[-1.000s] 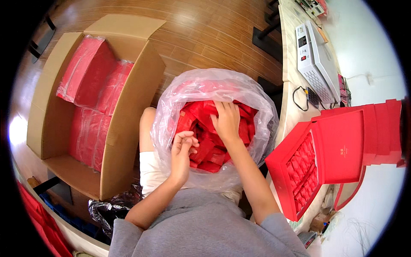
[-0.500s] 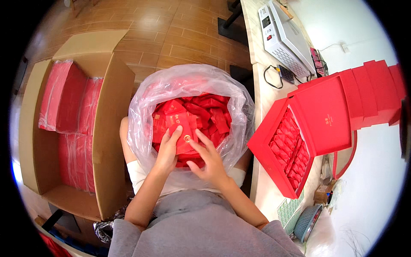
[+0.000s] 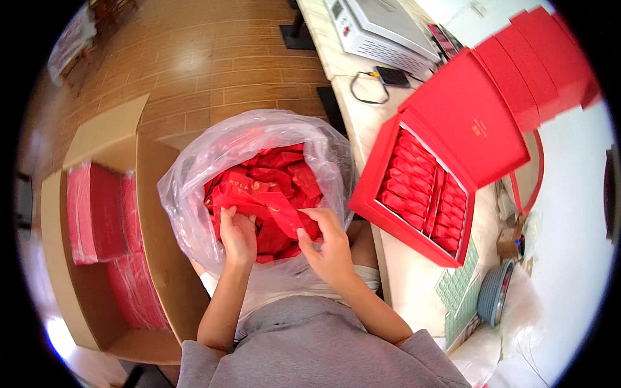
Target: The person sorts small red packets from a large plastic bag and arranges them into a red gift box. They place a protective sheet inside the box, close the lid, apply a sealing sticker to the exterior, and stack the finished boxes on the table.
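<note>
Red packet stretches between both hands, over the mouth of a clear plastic bag. Left hand: thumb and fingers pinch its left end. Right hand: pinches the right end, fingers half-curled. Pale marbled desk at right carries an open red box; brown plank floor beyond, white wall.

the head view looks down over the hands, seemingly near.

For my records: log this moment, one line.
left hand: holding red packet; right hand: holding red packet; plastic bag: open; red box: open
</note>
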### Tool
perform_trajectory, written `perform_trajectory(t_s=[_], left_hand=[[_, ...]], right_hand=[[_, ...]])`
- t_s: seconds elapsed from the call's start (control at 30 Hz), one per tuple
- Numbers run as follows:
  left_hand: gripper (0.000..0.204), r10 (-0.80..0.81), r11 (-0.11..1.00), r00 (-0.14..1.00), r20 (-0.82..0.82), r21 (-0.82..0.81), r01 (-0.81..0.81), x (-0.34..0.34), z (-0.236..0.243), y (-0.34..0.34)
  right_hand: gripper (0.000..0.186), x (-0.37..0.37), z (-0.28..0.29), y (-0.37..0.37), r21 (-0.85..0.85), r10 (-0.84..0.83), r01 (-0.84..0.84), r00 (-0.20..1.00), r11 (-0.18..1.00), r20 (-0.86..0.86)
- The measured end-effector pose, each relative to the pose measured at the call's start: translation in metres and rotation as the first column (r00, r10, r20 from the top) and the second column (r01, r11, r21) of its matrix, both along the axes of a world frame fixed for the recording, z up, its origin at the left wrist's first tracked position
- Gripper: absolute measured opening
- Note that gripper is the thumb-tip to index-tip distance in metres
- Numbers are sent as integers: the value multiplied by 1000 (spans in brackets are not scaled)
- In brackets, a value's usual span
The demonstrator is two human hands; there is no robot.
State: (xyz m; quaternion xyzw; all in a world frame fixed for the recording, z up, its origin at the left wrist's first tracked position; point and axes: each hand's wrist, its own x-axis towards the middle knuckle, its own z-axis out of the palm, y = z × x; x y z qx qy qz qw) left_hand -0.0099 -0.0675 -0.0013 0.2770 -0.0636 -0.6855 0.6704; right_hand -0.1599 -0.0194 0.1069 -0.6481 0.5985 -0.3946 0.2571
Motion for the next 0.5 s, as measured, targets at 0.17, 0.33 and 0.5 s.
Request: perform_trajectory(t_s=[0.17, 0.33, 0.5], left_hand=[[32, -171, 984, 985, 15, -40, 172, -45, 31, 14], [41, -376, 844, 920, -109, -450, 291, -97, 74, 34], [49, -300, 747, 846, 440, -443, 495, -141, 108, 32]], right_hand=[[34, -25, 23, 17, -97, 19, -22, 999, 995, -33], [38, -61, 50, 28, -241, -121, 52, 951, 969, -283], [40, -154, 85, 69, -287, -205, 102, 911, 952, -357]])
